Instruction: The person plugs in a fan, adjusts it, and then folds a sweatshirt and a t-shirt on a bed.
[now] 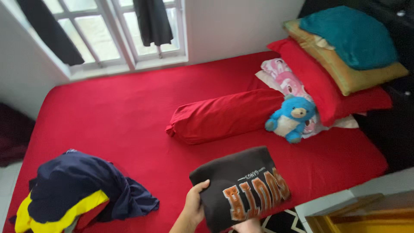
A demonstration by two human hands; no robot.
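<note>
At the bottom centre of the frame I have a folded black T-shirt (241, 187) with orange lettering, held just above the near edge of the red bed sheet (129, 112). My left hand (195, 205) pinches its left edge — thumb curled over the top of the fabric, fingers hidden underneath. My right hand (248, 225) shows only as a sliver at the bottom edge under the shirt; it touches the cloth, but I cannot tell how its fingers are set.

In the lower left lies a crumpled pile of clothes (73, 194) — navy on top, yellow and a bit of red beneath. Mid-frame, a red bolster (220, 115) lies across the bed, with a blue teddy bear (291, 118) at its right end. Stacked pillows (340, 56) fill the upper right, and a window (103, 30) sits at the upper left
</note>
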